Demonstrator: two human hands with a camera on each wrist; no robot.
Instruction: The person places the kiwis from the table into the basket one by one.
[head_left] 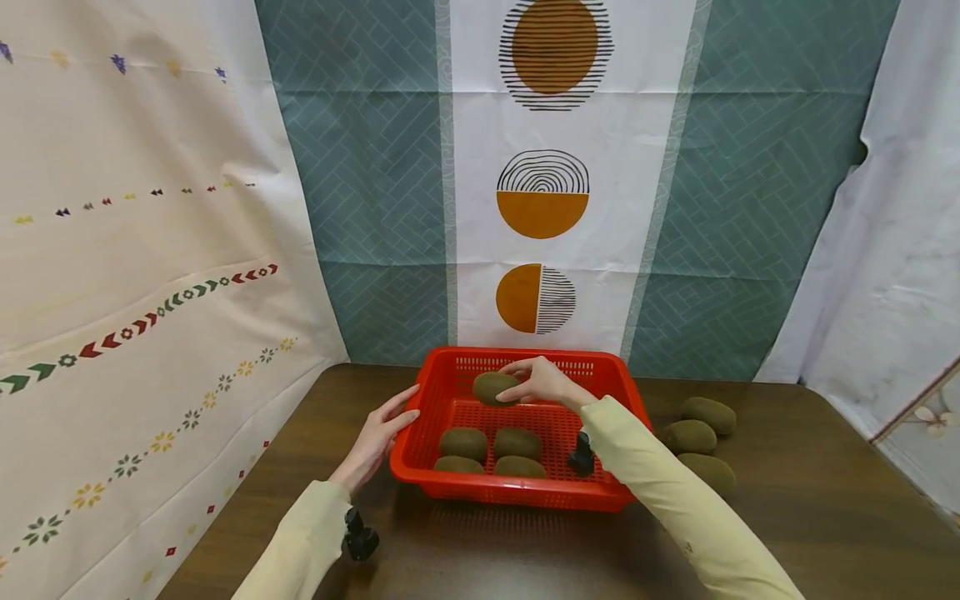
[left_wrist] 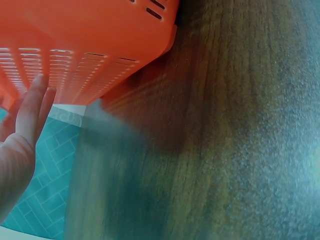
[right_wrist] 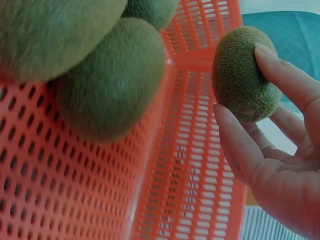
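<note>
While the left hand [head_left: 381,433] is lying flat with straight fingers against the left wall of the red perforated plastic basket [head_left: 420,417], its grip wide and holding nothing, the right hand [head_left: 542,383] is reaching over the basket's far edge, pinching a fuzzy oval kiwi [head_left: 492,387] between curled fingertips. Four more kiwis [head_left: 489,452] are lying inside; three others [head_left: 701,437] are sitting near the wooden table's [head_left: 825,517] right edge.

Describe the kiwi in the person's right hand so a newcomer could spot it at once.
Find the red basket on the brown table. The kiwi sits near its far wall, pinched by the right hand. The four other kiwis in the basket lie untouched near the front.
</note>
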